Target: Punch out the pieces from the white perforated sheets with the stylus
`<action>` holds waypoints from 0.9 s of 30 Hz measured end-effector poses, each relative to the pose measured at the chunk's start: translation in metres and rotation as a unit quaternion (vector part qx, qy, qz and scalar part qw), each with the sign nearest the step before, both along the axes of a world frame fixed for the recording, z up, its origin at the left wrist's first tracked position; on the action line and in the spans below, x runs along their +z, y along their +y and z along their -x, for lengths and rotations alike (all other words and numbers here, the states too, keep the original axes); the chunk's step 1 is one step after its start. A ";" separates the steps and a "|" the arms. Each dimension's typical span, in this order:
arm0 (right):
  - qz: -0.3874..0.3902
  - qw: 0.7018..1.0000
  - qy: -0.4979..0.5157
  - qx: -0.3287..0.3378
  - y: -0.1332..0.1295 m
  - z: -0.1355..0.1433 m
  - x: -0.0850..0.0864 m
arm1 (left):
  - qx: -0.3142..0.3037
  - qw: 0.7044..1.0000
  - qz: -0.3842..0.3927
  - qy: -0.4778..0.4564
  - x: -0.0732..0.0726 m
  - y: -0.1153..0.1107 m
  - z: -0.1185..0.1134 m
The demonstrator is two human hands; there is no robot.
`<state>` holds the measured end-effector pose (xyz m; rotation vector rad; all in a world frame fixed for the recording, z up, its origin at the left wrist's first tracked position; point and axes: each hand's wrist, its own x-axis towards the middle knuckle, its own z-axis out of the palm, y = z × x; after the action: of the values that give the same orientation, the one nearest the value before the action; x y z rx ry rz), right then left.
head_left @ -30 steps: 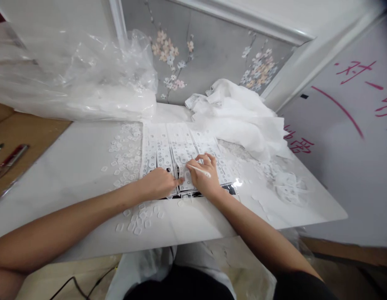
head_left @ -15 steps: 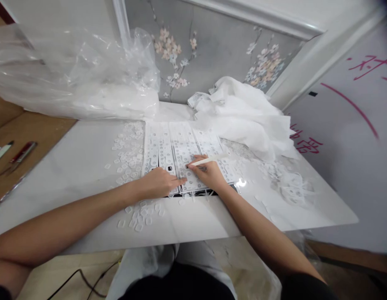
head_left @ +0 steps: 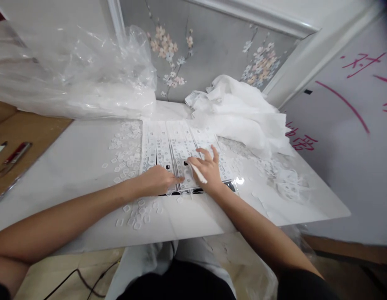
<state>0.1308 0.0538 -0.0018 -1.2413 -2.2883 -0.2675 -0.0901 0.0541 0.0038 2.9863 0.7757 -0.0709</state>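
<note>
My left hand (head_left: 160, 181) rests on the near left part of a set of white printed strips (head_left: 181, 143). Its index finger is stretched out and presses on a strip; the other fingers are curled and partly hidden. Over the right-hand strips, my right hand (head_left: 210, 170) holds a slim white pen-like stick (head_left: 198, 172) between thumb and index finger, its other fingers raised and spread. Just left of its fingertips a small dark square opening (head_left: 186, 163) shows in a strip. Another dark square (head_left: 168, 166) shows above my left hand. A black edge lies under the strips.
Small clear frame-shaped pieces (head_left: 127, 141) are scattered left of the strips, with more (head_left: 138, 214) near the front edge. Clear plastic bags (head_left: 118, 79) lie behind, beside crumpled white sheets (head_left: 240, 112). Thin white scraps (head_left: 288, 185) lie at right. A red-handled tool (head_left: 18, 153) lies far left.
My right hand has turned and its fingers have spread, swinging the stick from pointing right to pointing down toward me. A dark square has appeared at its fingertips. My left hand stays put.
</note>
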 end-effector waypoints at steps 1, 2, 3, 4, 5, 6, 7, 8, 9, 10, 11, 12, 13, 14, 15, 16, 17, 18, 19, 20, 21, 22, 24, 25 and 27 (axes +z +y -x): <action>-0.009 0.999 0.029 -0.028 0.007 -0.006 0.000 | 0.002 1.000 0.001 0.000 0.000 0.000 0.000; -0.019 0.996 0.065 -0.062 0.014 -0.013 0.001 | 0.005 1.000 0.001 0.001 0.000 -0.001 0.000; -0.025 0.989 0.107 -0.097 0.020 -0.022 0.002 | 0.008 1.000 0.001 0.003 0.000 -0.001 0.001; -0.024 0.980 0.153 -0.127 0.026 -0.032 0.004 | 0.010 1.000 0.001 0.004 0.001 -0.002 0.001; -0.012 0.968 0.202 -0.147 0.030 -0.042 0.006 | 0.009 1.000 -0.001 0.004 0.001 -0.003 0.001; 0.017 0.956 0.251 -0.152 0.032 -0.052 0.008 | 0.008 1.000 -0.005 0.003 0.002 -0.003 0.002; 0.065 0.945 0.290 -0.140 0.031 -0.059 0.009 | 0.009 1.000 -0.011 0.001 0.002 -0.004 0.002; 0.125 0.934 0.315 -0.114 0.029 -0.065 0.010 | 0.012 1.000 -0.018 -0.002 0.002 -0.004 0.003; 0.182 0.924 0.327 -0.083 0.025 -0.067 0.009 | 0.018 1.000 -0.025 -0.003 0.002 -0.004 0.003; 0.225 0.916 0.328 -0.055 0.021 -0.068 0.007 | 0.024 0.999 -0.031 -0.005 0.001 -0.004 0.004; 0.249 0.913 0.320 -0.034 0.017 -0.066 0.004 | 0.030 0.999 -0.037 -0.007 0.000 -0.004 0.004; 0.251 0.917 0.310 -0.024 0.013 -0.063 0.001 | 0.031 0.999 -0.043 -0.012 -0.001 -0.004 0.004; 0.238 0.923 0.300 -0.022 0.010 -0.059 -0.002 | 0.029 0.998 -0.048 -0.019 -0.002 -0.003 0.005; 0.221 0.930 0.292 -0.025 0.009 -0.055 -0.005 | 0.026 0.998 -0.051 -0.026 -0.003 -0.003 0.005; 0.209 0.936 0.283 -0.028 0.009 -0.052 -0.007 | 0.021 0.998 -0.054 -0.032 -0.004 -0.003 0.006; 0.204 0.939 0.275 -0.031 0.009 -0.050 -0.009 | 0.015 0.998 -0.055 -0.037 -0.005 -0.003 0.007; 0.203 0.941 0.268 -0.033 0.010 -0.049 -0.010 | 0.007 0.998 -0.057 -0.041 -0.006 -0.002 0.008; 0.204 0.942 0.265 -0.035 0.011 -0.049 -0.011 | -0.002 0.997 -0.058 -0.044 -0.007 -0.002 0.008; 0.205 0.942 0.263 -0.036 0.011 -0.049 -0.011 | -0.009 0.997 -0.061 -0.047 -0.008 -0.002 0.009; 0.204 0.943 0.261 -0.037 0.012 -0.049 -0.011 | -0.013 0.997 -0.064 -0.049 -0.009 -0.002 0.010; 0.203 0.943 0.260 -0.038 0.012 -0.050 -0.011 | -0.015 0.996 -0.067 -0.051 -0.009 -0.002 0.010; 0.200 0.944 0.259 -0.040 0.012 -0.050 -0.011 | -0.014 0.996 -0.070 -0.052 -0.010 -0.002 0.011; 0.194 0.946 0.255 -0.043 0.011 -0.050 -0.011 | -0.011 0.996 -0.073 -0.049 -0.011 -0.002 0.011; 0.191 0.948 0.252 -0.045 0.011 -0.050 -0.011 | -0.010 0.996 -0.075 -0.049 -0.012 -0.003 0.010; 0.188 0.951 0.243 -0.047 0.012 -0.050 -0.013 | -0.008 0.996 -0.079 -0.051 -0.013 -0.003 0.010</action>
<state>0.1808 0.0656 -0.0145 -1.4125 -1.8988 0.4224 -0.1005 0.0512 -0.0089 3.1143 0.7800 0.1468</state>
